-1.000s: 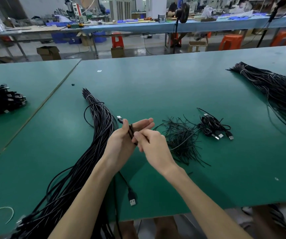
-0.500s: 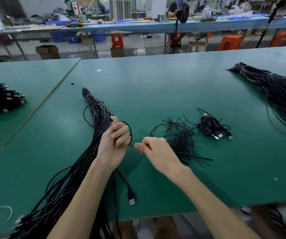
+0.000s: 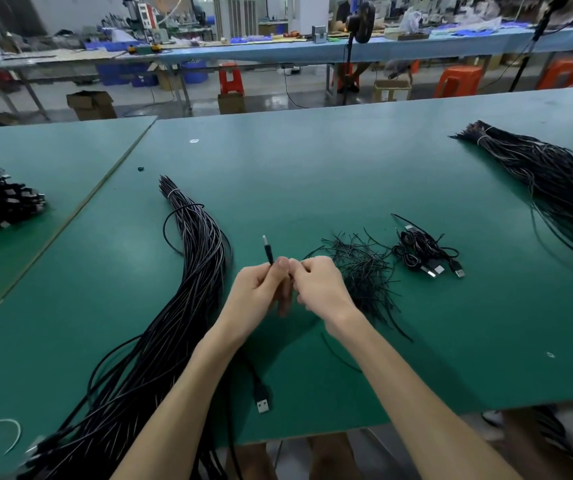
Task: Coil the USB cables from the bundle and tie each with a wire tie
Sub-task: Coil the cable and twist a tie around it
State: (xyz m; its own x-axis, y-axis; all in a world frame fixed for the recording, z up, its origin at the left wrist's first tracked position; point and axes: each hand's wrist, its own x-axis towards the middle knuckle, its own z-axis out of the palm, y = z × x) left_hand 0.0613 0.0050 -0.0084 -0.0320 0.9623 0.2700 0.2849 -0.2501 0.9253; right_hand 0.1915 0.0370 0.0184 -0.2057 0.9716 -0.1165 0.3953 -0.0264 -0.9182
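Pinching USB cable, left hand, right hand; its middle seemingly hidden.

Main green counter abuts a second green counter at left. Beyond lies a grey, glossy floor with cardboard boxes, a red stool and orange stools. A long, cluttered blue-topped bench spans the rear, blue bins beneath. Lighting even.
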